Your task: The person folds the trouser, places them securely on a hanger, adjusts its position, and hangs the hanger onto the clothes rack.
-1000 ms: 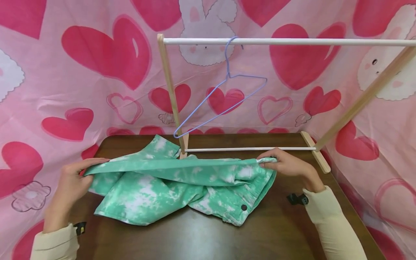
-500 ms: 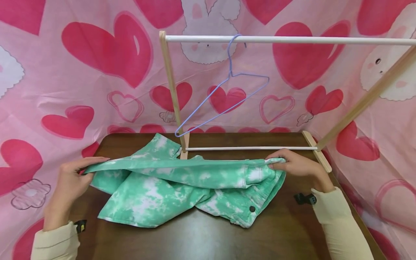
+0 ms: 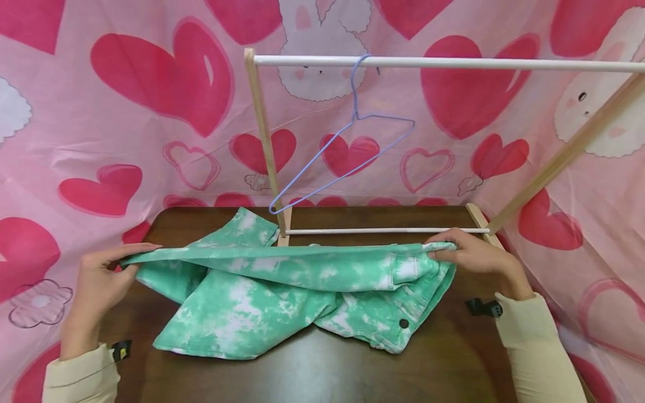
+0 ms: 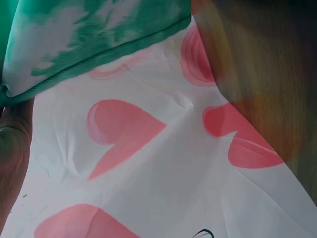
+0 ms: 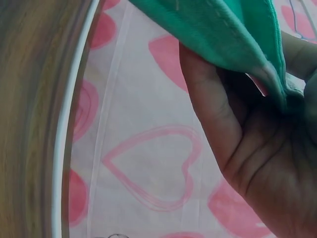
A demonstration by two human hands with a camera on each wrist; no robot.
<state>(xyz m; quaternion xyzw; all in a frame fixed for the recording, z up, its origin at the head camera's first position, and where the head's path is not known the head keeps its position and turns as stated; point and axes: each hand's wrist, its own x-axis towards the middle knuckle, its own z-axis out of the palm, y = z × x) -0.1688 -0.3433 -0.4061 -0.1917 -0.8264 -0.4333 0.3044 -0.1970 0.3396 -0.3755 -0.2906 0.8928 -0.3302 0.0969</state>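
Observation:
A pair of green and white tie-dye shorts lies partly on the brown table, with a dark button near its banded right edge. One long edge is raised and drawn taut between both hands. My left hand pinches the left end between thumb and fingers; in the left wrist view the cloth's hem hangs by the hand. At the other end, my right hand pinches the banded corner; its palm and folded green cloth show in the right wrist view. Overlapping folds hide part of the garment.
Behind the shorts stands a wooden rack with a white top rail and a low white bar. A blue wire hanger hangs from the rail. Pink heart-print cloth surrounds the table.
My right hand has moved to the right with its corner, and my left hand slightly left. The button end slid right, and the raised edge is longer and tauter. The hanger stays on the rail.

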